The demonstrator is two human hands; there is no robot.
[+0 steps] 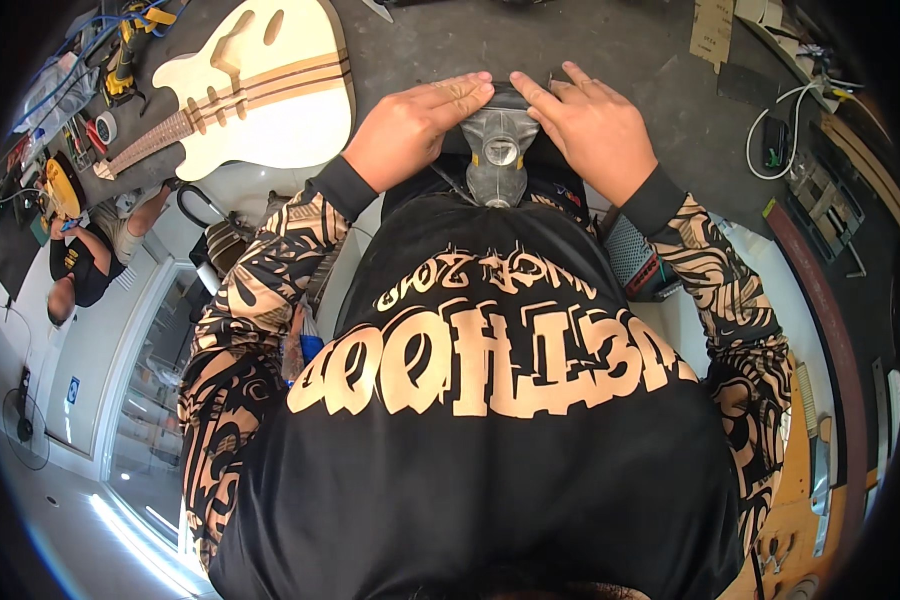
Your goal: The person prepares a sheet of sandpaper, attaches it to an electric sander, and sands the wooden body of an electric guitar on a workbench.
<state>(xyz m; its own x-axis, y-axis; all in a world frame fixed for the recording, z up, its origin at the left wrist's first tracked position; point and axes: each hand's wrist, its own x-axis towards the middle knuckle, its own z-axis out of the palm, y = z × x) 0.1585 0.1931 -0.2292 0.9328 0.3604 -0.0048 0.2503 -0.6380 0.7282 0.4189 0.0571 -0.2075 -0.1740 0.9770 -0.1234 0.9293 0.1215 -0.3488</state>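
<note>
My left hand (410, 128) lies with its fingers stretched out and close together, the tips touching the dark top edge of a dark grey device (497, 175). Opposite it, my right hand (592, 128) rests with fingers extended and somewhat apart, the nearest one at that same edge. The device narrows downward, has a round ringed opening on its face and yellow patches at its sides; its exact kind I cannot make out. A pale wooden electric guitar (305, 120), with darker stripes along its body, lies on the grey bench (420, 40) beyond my left hand.
A yellow and black power drill (122, 65), a roll of tape (105, 127) and cables crowd the far left. A looped white cable (792, 135) and a tan card (711, 32) lie right. Another person (90, 260) is at the left. A long brownish strip (820, 330) runs along the right.
</note>
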